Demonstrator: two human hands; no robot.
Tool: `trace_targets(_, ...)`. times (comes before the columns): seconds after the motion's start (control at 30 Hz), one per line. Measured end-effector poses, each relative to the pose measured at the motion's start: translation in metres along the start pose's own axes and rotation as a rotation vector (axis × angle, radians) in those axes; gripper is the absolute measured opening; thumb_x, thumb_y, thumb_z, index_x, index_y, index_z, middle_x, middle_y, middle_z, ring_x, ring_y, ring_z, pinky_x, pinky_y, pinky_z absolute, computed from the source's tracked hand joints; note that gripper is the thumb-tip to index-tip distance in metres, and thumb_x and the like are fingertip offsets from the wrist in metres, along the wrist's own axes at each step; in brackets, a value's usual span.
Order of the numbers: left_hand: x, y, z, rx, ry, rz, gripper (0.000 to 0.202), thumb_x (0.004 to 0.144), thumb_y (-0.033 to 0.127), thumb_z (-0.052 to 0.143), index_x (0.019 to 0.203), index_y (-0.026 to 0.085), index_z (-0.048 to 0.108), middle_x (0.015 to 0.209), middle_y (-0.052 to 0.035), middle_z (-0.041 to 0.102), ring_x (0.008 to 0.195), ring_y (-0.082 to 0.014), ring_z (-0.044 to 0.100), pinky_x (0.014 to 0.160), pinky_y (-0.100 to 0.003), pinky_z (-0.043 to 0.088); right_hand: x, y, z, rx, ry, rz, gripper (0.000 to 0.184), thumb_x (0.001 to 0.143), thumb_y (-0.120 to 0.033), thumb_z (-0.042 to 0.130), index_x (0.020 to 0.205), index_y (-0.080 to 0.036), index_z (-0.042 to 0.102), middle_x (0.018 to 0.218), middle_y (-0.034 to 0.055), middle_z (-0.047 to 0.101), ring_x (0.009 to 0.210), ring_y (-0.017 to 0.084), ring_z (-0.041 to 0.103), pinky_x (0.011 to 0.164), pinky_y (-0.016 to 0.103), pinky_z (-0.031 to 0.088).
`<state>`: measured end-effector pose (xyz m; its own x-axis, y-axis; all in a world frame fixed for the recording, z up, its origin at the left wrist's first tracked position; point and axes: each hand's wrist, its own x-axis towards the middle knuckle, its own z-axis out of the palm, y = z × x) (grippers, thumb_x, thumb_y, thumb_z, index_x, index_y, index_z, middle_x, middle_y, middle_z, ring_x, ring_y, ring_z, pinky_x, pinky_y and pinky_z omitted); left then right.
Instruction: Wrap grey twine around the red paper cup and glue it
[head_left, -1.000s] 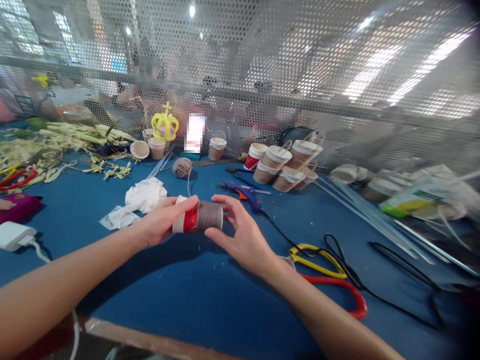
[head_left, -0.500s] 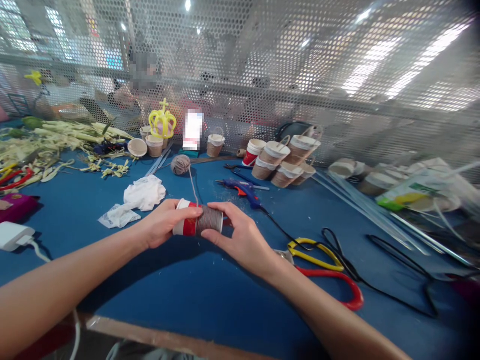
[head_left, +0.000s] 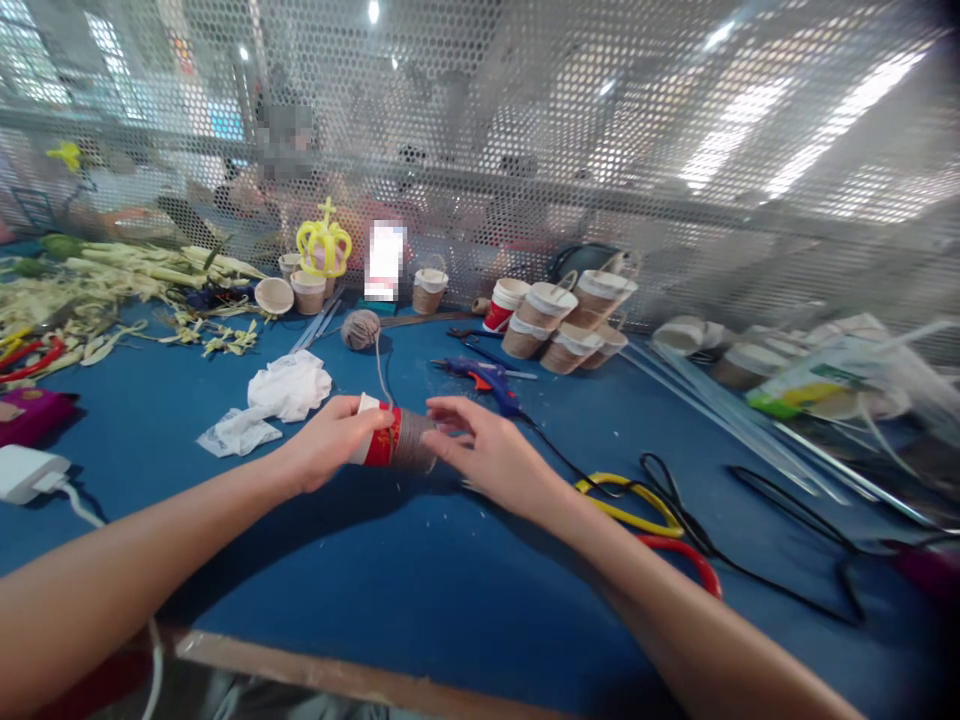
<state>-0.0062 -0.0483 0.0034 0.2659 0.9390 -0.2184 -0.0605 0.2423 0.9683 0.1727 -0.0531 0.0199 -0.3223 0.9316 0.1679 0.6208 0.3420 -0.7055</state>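
Note:
A red and white paper cup (head_left: 381, 448) lies on its side in the air over the blue table, its right part wound with grey-brown yarn (head_left: 411, 440). My left hand (head_left: 330, 440) is closed around the cup's white and red end, thumb on top. At the wound end, my right hand (head_left: 484, 450) has its fingers apart; its thumb tip overlaps the yarn, and whether it touches is blurred. A strand runs from the cup back to a ball of yarn (head_left: 361, 330) on the table.
A blue glue gun (head_left: 480, 376) lies beyond my right hand, its black cord trailing right past yellow-and-red-handled scissors (head_left: 637, 505). Crumpled white tissue (head_left: 289, 386) is at left. Stacked wrapped cups (head_left: 544, 305) and a lit phone (head_left: 385, 260) stand along the perforated metal screen (head_left: 465, 120).
My right hand has loosened from the wound end of the cup and shifted slightly right, its fingers spreading. The cup has tilted and turned a little in my left hand.

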Motion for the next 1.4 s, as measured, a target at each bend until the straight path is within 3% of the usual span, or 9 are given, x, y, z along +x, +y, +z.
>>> trace_targets(0.13, 0.0, -0.002, -0.003, 0.149, -0.028, 0.036, 0.02, 0.069, 0.03, 0.051, 0.062, 0.013, 0.058, 0.053, 0.0013, 0.054, 0.051, -0.0098, 0.05, 0.051, -0.021, 0.036, 0.02, 0.011, -0.04, -0.363, 0.149, 0.164, 0.025, 0.081, -0.034, 0.045, 0.093, -0.017, 0.058, 0.084, 0.0046, 0.066, 0.078, 0.016, 0.061, 0.07, 0.027, 0.046)
trace_targets(0.23, 0.0, -0.003, -0.005, 0.242, -0.03, 0.065, 0.021, 0.069, 0.031, 0.049, 0.062, 0.013, 0.058, 0.055, 0.0004, 0.056, 0.053, -0.0115, 0.05, 0.052, -0.022, 0.036, 0.035, 0.035, -0.062, -0.496, 0.219, 0.318, 0.023, 0.082, -0.026, 0.045, 0.091, -0.01, 0.059, 0.092, 0.0134, 0.063, 0.092, 0.026, 0.056, 0.08, 0.038, 0.041)
trace_targets(0.33, 0.0, -0.003, -0.006, 0.306, -0.025, 0.082, 0.024, 0.068, 0.034, 0.049, 0.064, 0.012, 0.058, 0.056, -0.0006, 0.057, 0.053, -0.0132, 0.05, 0.051, -0.023, 0.036, 0.048, 0.06, -0.065, -0.511, 0.09, 0.441, 0.019, 0.077, -0.026, 0.055, 0.084, -0.008, 0.061, 0.089, 0.0121, 0.062, 0.09, 0.028, 0.056, 0.078, 0.041, 0.042)
trace_targets(0.5, -0.001, -0.001, -0.006, 0.356, -0.037, 0.099, 0.027, 0.068, 0.036, 0.049, 0.066, 0.011, 0.059, 0.056, -0.0019, 0.057, 0.054, -0.0148, 0.05, 0.051, -0.024, 0.036, 0.061, 0.077, -0.049, -0.39, -0.025, 0.508, 0.028, 0.084, -0.029, 0.047, 0.108, -0.016, 0.05, 0.109, 0.0058, 0.053, 0.091, 0.019, 0.055, 0.075, 0.038, 0.046)
trace_targets(0.63, -0.001, -0.001, -0.006, 0.338, -0.039, 0.097, 0.025, 0.068, 0.034, 0.05, 0.065, 0.011, 0.059, 0.055, -0.0024, 0.057, 0.053, -0.0146, 0.049, 0.051, -0.024, 0.035, 0.058, 0.07, -0.048, -0.227, 0.036, 0.516, 0.026, 0.083, -0.028, 0.048, 0.105, -0.015, 0.052, 0.106, 0.0065, 0.054, 0.088, 0.018, 0.056, 0.073, 0.036, 0.047)
trace_targets(0.83, 0.001, 0.001, -0.007, 0.288, -0.034, 0.064, 0.022, 0.066, 0.032, 0.051, 0.064, 0.012, 0.058, 0.054, -0.0014, 0.057, 0.051, -0.0134, 0.048, 0.047, -0.022, 0.032, 0.025, 0.033, -0.066, 0.153, 0.172, 0.403, 0.002, 0.071, -0.017, 0.051, 0.07, -0.015, 0.052, 0.062, 0.0003, 0.056, 0.053, 0.01, 0.052, 0.053, 0.023, 0.044)
trace_targets(1.0, 0.0, 0.003, -0.005, 0.289, -0.035, 0.046, 0.021, 0.065, 0.032, 0.051, 0.063, 0.012, 0.058, 0.053, -0.0003, 0.055, 0.049, -0.0122, 0.047, 0.047, -0.022, 0.031, -0.008, 0.004, -0.065, 0.424, 0.009, 0.364, 0.019, 0.068, -0.028, 0.057, 0.056, -0.016, 0.047, 0.052, -0.0018, 0.051, 0.048, 0.008, 0.047, 0.047, 0.021, 0.039)
trace_targets(1.17, 0.003, 0.0, -0.006, 0.27, -0.022, 0.01, 0.021, 0.066, 0.032, 0.049, 0.065, 0.012, 0.056, 0.055, 0.0007, 0.055, 0.049, -0.0113, 0.045, 0.048, -0.022, 0.029, -0.026, -0.003, -0.042, 0.333, -0.049, 0.232, 0.019, 0.075, -0.031, 0.051, 0.081, -0.014, 0.057, 0.052, -0.0027, 0.052, 0.048, 0.01, 0.047, 0.048, 0.022, 0.039)
trace_targets(1.4, 0.01, -0.006, -0.009, 0.159, 0.044, -0.016, 0.014, 0.062, 0.027, 0.048, 0.058, 0.014, 0.052, 0.05, 0.0018, 0.051, 0.046, -0.0105, 0.043, 0.046, -0.022, 0.028, -0.035, -0.01, -0.033, 0.176, -0.09, 0.287, 0.024, 0.073, -0.038, 0.052, 0.076, -0.015, 0.058, 0.048, -0.0022, 0.053, 0.047, 0.012, 0.052, 0.047, 0.023, 0.044)
